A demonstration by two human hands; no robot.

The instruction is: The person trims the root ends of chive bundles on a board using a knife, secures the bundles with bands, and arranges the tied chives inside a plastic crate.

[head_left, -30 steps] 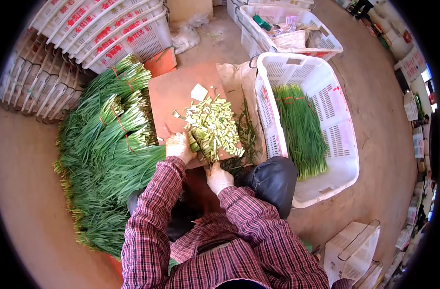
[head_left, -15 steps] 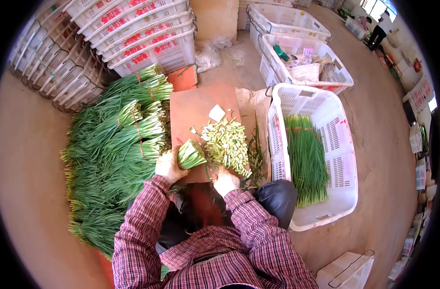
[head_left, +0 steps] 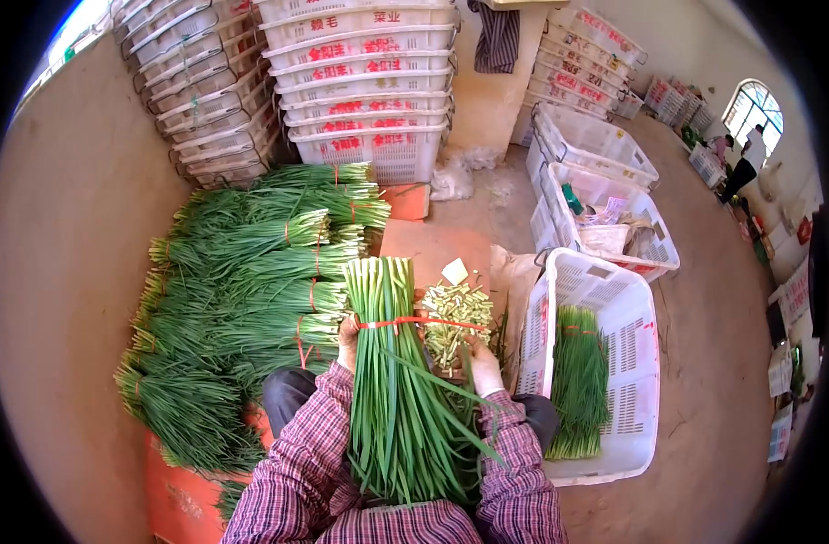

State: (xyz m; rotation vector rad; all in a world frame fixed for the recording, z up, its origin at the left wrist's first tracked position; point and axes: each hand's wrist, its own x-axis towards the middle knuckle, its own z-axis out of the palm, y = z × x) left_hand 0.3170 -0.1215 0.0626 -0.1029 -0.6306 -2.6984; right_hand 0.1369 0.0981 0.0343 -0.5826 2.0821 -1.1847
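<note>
A bundle of long green stalks [head_left: 401, 390] stands upright in front of my body, pale cut ends up. My left hand [head_left: 347, 343] is closed round its left side, partly hidden behind it. A red band [head_left: 401, 322] crosses the bundle and stretches out to the right. At that band's far end is my right hand [head_left: 483, 364], its fingers pinched together on the band. Behind the bundle lies a reddish board [head_left: 424, 240] with a heap of short cut stalk ends [head_left: 455, 317] and a small whitish square [head_left: 454, 271].
Many tied bundles [head_left: 260, 290] are piled at the left. A white crate [head_left: 646, 399] on the right holds another bundle [head_left: 578, 390]. Stacked crates [head_left: 369, 100] stand behind, and a crate with bags [head_left: 614, 204] is at the back right. A person [head_left: 746, 163] is far off.
The bundle has been raised from the board and turned upright, with its leaves hanging towards me. My right hand now pulls a red band outwards. The view has tilted up.
</note>
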